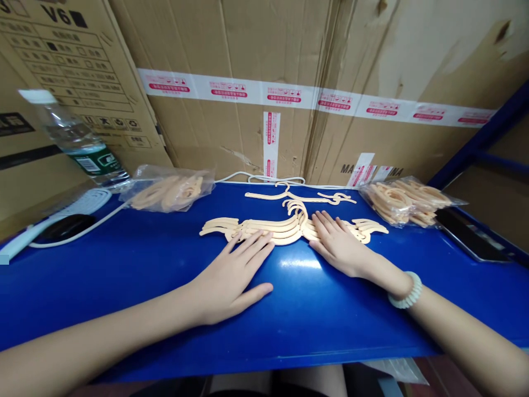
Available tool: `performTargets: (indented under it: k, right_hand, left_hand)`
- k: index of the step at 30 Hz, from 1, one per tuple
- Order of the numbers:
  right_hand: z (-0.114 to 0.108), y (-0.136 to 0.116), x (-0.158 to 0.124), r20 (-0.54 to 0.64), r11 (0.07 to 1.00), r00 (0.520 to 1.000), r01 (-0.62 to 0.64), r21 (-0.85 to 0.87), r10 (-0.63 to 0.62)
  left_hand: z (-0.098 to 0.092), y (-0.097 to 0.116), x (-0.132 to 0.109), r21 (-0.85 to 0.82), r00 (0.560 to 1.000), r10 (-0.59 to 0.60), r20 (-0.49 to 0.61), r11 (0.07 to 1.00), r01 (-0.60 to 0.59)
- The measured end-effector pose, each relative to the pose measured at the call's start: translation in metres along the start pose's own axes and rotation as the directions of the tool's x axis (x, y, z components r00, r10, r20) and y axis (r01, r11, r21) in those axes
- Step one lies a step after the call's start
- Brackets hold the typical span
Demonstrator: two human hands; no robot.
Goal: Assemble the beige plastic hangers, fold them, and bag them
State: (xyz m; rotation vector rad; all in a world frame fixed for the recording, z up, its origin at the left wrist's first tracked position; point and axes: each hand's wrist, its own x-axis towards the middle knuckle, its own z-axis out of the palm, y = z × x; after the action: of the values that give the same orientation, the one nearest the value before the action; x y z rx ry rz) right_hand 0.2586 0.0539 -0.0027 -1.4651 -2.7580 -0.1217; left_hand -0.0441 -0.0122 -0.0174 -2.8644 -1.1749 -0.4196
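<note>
While the left hand lies palm down, fingers straight and thumb spread wide, the right hand rests with fingers slightly parted. Gripping nothing, both touch the hangers on the table. Behind these lies another hanger.

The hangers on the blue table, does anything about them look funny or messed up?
One small thing: a hanger lies apart, behind the stack of hangers under the left hand and right hand, instead of lined up with it. Nothing there looks plainly broken.
</note>
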Motion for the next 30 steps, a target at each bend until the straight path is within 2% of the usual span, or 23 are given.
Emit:
performTargets:
  k: [4, 7, 17, 23, 30]
  right_hand:
    - [-0.001, 0.006, 0.002, 0.009, 1.000, 1.000, -0.024, 0.012, 0.024]
    - [0.000, 0.009, 0.005, 0.007, 0.999, 1.000, -0.024, 0.026, 0.023]
    - [0.004, 0.017, 0.010, 0.009, 1.000, 1.000, -0.022, 0.012, 0.022]
    - [0.007, 0.022, 0.011, -0.027, 1.000, 1.000, -0.011, 0.020, 0.012]
    - [0.006, 0.020, 0.011, -0.016, 1.000, 1.000, -0.021, 0.007, 0.021]
  left_hand:
    - [-0.002, -0.009, 0.005, -0.042, 0.999, 0.033, 0.036, 0.999, -0.032]
    - [-0.001, -0.012, 0.006, -0.062, 0.999, 0.039, 0.024, 0.997, -0.037]
    - [-0.002, -0.013, 0.007, -0.057, 0.999, 0.006, 0.051, 0.998, -0.003]
    - [-0.001, -0.010, 0.007, -0.061, 1.000, -0.016, -0.025, 0.998, 0.015]
    - [-0.004, -0.005, 0.006, -0.058, 0.997, -0.006, -0.083, 0.998, 0.001]
